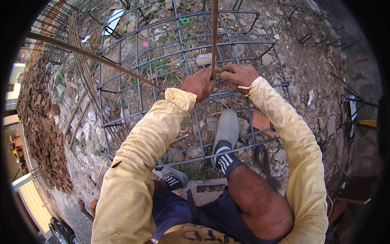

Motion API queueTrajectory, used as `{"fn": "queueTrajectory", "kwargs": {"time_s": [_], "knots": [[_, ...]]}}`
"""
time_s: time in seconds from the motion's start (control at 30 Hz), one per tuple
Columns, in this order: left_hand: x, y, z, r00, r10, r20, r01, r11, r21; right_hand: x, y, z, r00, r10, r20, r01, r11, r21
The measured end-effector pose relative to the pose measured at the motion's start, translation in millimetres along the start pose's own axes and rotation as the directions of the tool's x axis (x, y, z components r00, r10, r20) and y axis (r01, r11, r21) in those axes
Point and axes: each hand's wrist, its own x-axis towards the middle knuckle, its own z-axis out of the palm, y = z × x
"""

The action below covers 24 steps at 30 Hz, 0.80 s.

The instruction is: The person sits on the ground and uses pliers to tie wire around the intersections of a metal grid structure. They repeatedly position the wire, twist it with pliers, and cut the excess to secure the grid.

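Observation:
A steel rebar cage, grey and made of crossed bars, lies in front of me. Upright at its middle runs a brown steel bar, its lower end among my fingers. My left hand is closed around the foot of this bar. Beside it, my right hand is closed, fingertips pinched together near the same joint; whatever small thing they hold is hidden. Both hands sit just above a cross bar of the cage. A second brown bar slants in from the upper left, its end near my left wrist.
My shoe stands inside the near part of the cage, next to a broken red brick. Rubble and dirt surround the cage. More rebar lies at the left, and another cage at the upper right. A reddish-brown chair stands at right.

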Motion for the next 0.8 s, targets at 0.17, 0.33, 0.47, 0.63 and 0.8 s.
{"fn": "queueTrajectory", "kwargs": {"time_s": [0.17,0.33,0.47,0.63,0.8], "knots": [[2.0,-5.3,4.8,1.0,0.026,-0.001,-0.026,1.0,0.004,2.0,1.3,6.9,0.997,-0.077,-0.032,0.072,0.987,-0.146],[1.4,-0.4,4.3,1.0,0.016,0.012,-0.017,1.0,0.026,4.4,-29.5,15.0,0.934,0.341,-0.108,-0.339,0.94,0.034],[-2.3,-6.6,5.7,1.0,0.015,-0.018,-0.014,0.999,0.049,20.4,-43.8,8.3,0.782,0.609,0.131,-0.622,0.752,0.215],[3.9,-12.4,13.7,0.994,0.094,-0.05,-0.091,0.993,0.074,21.5,-44.8,-11.1,0.715,0.665,0.215,-0.686,0.727,0.031],[4.6,-6.7,12.8,0.999,0.051,-0.004,-0.05,0.992,0.12,-18.2,-66.9,-55.9,0.766,0.635,-0.102,-0.473,0.663,0.58]]}}
